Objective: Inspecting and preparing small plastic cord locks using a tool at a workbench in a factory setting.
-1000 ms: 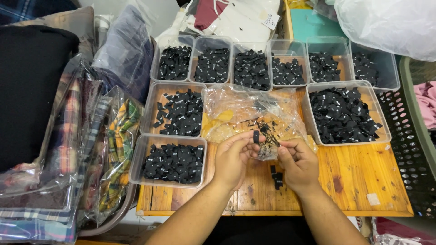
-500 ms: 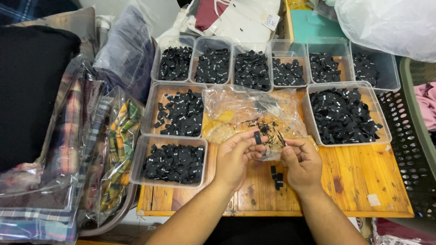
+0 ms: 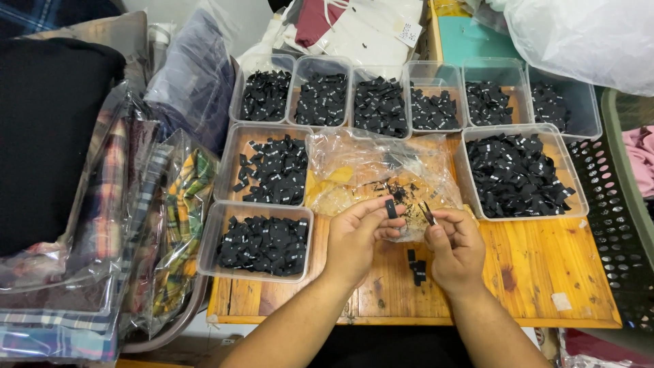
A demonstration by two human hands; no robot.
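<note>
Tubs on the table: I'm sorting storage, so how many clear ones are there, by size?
Small tubs, back row: 6
Medium tubs, left: 2
Large tub, right: 1
Total: 9
All hold black labels.

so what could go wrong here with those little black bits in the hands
The left hand pinches one small black label over the crumpled clear bag; dropped, it could vanish in the folds. The right hand holds a thin metal tool close to the left fingers, so a slip might nick them.
</note>
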